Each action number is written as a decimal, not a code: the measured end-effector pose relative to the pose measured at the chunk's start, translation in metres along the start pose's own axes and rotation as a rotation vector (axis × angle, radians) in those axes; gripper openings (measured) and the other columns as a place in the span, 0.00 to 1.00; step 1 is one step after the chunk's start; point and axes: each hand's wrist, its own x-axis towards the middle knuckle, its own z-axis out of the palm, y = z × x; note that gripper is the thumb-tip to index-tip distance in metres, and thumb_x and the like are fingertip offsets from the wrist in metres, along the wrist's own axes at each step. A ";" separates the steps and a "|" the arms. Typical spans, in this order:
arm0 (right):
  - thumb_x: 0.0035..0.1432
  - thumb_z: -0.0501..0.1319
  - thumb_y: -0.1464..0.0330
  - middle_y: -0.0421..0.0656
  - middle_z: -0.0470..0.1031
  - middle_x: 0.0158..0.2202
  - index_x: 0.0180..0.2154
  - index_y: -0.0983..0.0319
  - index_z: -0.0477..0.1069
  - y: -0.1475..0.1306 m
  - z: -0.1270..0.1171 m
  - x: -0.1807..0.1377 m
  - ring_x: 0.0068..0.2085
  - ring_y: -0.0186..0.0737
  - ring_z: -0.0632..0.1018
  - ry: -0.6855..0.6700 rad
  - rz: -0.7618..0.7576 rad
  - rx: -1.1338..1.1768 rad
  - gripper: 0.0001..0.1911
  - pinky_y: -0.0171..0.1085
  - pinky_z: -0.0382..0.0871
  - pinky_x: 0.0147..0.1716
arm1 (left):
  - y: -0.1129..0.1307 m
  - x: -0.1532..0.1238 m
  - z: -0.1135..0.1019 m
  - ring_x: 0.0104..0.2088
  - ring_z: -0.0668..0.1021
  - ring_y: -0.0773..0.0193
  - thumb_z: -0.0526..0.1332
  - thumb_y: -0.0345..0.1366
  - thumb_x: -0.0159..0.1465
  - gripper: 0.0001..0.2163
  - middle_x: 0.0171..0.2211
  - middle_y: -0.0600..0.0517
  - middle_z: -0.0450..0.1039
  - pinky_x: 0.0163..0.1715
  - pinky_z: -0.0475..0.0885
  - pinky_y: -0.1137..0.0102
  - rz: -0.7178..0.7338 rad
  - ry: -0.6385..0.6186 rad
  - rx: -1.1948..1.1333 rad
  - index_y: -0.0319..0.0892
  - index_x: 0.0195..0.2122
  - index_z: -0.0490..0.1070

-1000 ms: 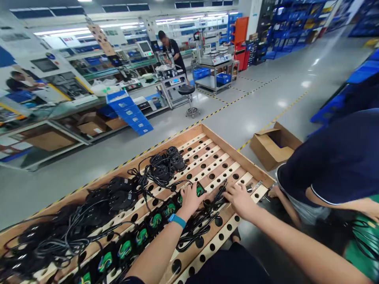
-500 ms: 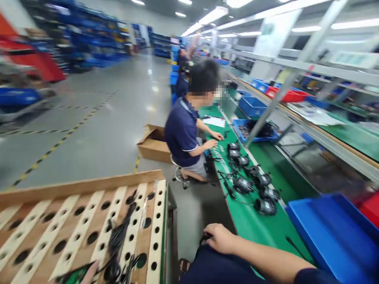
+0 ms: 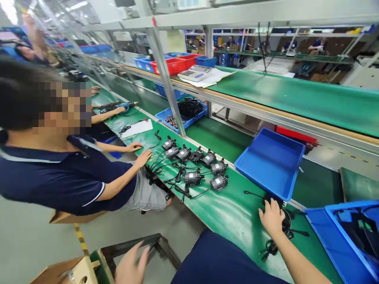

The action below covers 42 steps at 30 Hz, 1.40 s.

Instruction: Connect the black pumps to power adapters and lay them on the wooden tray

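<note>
My right hand (image 3: 271,217) lies on the green bench (image 3: 233,213), its fingers curled over a black corded device (image 3: 286,225) whose cable trails to the right. My left hand (image 3: 130,266) hangs low at the bottom of the view, fingers spread and holding nothing, beside a cardboard box (image 3: 63,272). Several small black pump-like units (image 3: 195,165) with cords lie in a cluster further along the bench.
A co-worker in a navy shirt (image 3: 59,173) sits at my left with both hands on the bench. An empty blue tray (image 3: 271,163) leans by the units, and a blue bin (image 3: 352,236) stands at the right. A metal frame (image 3: 142,244) stands on the floor below.
The view has swung from the wooden peg tray round to the green bench. My right hand has come from the tray to the bench with the corded device; my left hand is off the tray.
</note>
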 end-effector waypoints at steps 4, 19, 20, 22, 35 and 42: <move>0.62 0.56 0.53 0.65 0.50 0.69 0.60 0.70 0.66 0.020 0.005 -0.011 0.68 0.63 0.55 -0.010 0.089 0.000 0.33 0.61 0.57 0.58 | 0.106 0.061 0.063 0.62 0.70 0.51 0.54 0.35 0.63 0.22 0.60 0.43 0.70 0.60 0.67 0.60 0.530 -0.250 0.195 0.43 0.58 0.68; 0.65 0.53 0.66 0.52 0.76 0.47 0.49 0.63 0.76 0.053 -0.027 -0.061 0.50 0.52 0.73 -0.075 0.111 0.553 0.18 0.49 0.65 0.56 | 0.220 0.071 0.146 0.44 0.77 0.52 0.50 0.33 0.70 0.10 0.40 0.43 0.75 0.46 0.67 0.61 0.980 -0.554 0.413 0.40 0.40 0.71; 0.65 0.54 0.64 0.53 0.76 0.46 0.49 0.64 0.76 0.050 -0.031 -0.063 0.49 0.52 0.74 -0.097 0.114 0.622 0.18 0.48 0.66 0.55 | 0.225 0.065 0.153 0.43 0.77 0.52 0.50 0.34 0.71 0.11 0.40 0.43 0.76 0.45 0.67 0.62 0.990 -0.557 0.387 0.40 0.40 0.71; 0.64 0.55 0.59 0.53 0.79 0.44 0.47 0.65 0.77 0.045 -0.041 -0.067 0.46 0.51 0.77 -0.158 0.135 0.761 0.20 0.48 0.70 0.52 | 0.232 0.056 0.164 0.42 0.78 0.54 0.51 0.35 0.71 0.10 0.39 0.45 0.76 0.44 0.68 0.63 1.004 -0.565 0.334 0.40 0.40 0.70; 0.51 0.70 0.47 0.50 0.81 0.47 0.49 0.62 0.80 0.057 -0.124 -0.054 0.46 0.53 0.80 -0.508 0.243 1.360 0.31 0.49 0.73 0.51 | 0.130 0.098 0.142 0.52 0.72 0.45 0.63 0.37 0.64 0.14 0.52 0.38 0.69 0.51 0.68 0.53 0.915 -0.210 0.334 0.39 0.50 0.70; 0.52 0.62 0.62 0.52 0.82 0.44 0.41 0.64 0.82 0.090 -0.030 -0.056 0.46 0.57 0.80 -0.475 0.271 0.632 0.18 0.50 0.73 0.49 | 0.125 0.098 0.143 0.50 0.72 0.44 0.63 0.46 0.64 0.22 0.50 0.35 0.66 0.45 0.70 0.56 0.695 -0.201 0.291 0.34 0.51 0.66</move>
